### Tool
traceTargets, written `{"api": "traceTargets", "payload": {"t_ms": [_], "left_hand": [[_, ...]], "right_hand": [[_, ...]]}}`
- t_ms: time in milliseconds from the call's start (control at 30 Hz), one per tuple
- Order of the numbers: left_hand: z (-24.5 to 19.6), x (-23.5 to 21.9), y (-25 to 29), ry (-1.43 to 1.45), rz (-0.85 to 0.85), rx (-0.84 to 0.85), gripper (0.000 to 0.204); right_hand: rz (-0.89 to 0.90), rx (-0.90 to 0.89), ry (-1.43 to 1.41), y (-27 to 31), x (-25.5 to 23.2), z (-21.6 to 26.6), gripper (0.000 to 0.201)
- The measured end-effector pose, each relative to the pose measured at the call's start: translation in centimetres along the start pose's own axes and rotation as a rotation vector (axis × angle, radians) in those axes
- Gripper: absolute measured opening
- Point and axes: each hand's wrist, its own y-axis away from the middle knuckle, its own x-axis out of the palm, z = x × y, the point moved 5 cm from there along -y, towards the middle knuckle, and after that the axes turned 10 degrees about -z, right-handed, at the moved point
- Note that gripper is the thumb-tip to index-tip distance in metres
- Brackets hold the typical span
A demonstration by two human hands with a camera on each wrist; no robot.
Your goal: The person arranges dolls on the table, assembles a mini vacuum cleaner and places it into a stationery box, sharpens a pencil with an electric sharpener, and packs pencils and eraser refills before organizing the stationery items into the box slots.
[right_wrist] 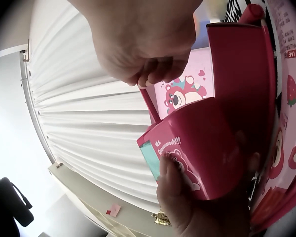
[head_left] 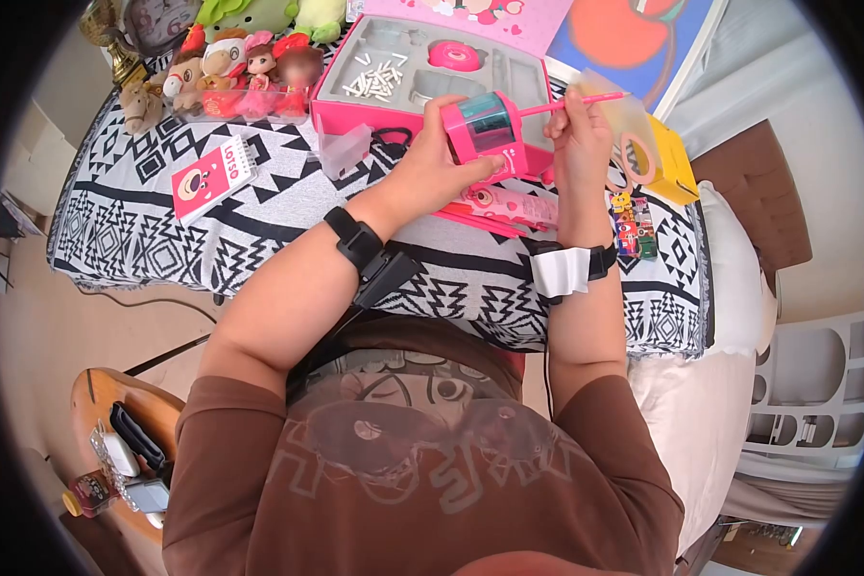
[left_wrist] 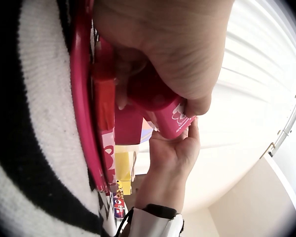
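My left hand [head_left: 420, 182] grips a pink pencil sharpener [head_left: 486, 125] with a teal see-through window, the thumb along its side. A bear print shows on that side in the right wrist view, where the sharpener [right_wrist: 207, 148] is tilted. At its right end sits a pink pencil [head_left: 601, 98], pinched by the fingers of my right hand [head_left: 582, 144]. The pencil's tip is hidden inside the sharpener. Beneath the hands lie a pink bear-print pack [head_left: 523, 204] and several pink pencils [head_left: 470, 220] on the patterned cloth.
Behind the hands stands an opened pink gift box [head_left: 332, 117] with a grey tray holding small white sticks [head_left: 374, 81] and a pink tape dispenser [head_left: 454, 56]. A LOTSO notepad [head_left: 211, 180] and dolls [head_left: 259, 82] are at left. A yellow box [head_left: 677, 163] stands right.
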Motion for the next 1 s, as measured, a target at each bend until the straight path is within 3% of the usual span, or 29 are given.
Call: {"api": "traceTargets", "payload": {"t_ms": [267, 367, 433, 667, 1000], "left_hand": [[-1.2, 0.2, 0.1, 0.049, 0.003, -0.049, 0.076], [-1.8, 0.2, 0.1, 0.083, -0.023, -0.065, 0.074], [-1.8, 0.1, 0.1, 0.111, -0.041, -0.091, 0.074], [-0.9, -0.1, -0.1, 0.094, -0.032, -0.03, 0.075], [-0.1, 0.0, -0.1, 0.078, -0.006, -0.031, 0.078]], "right_hand": [[-0.019, -0.032, -0.018, 0.6, 0.4, 0.6, 0.022], [0.01, 0.051, -0.073, 0.8, 0.5, 0.5, 0.023], [0.12, 0.092, -0.141, 0.9, 0.8, 0.2, 0.027], [0.171, 0.086, -0.101, 1.1, 1.0, 0.3, 0.027], [0.023, 0.024, -0.017, 1.1, 1.1, -0.4, 0.02]]}}
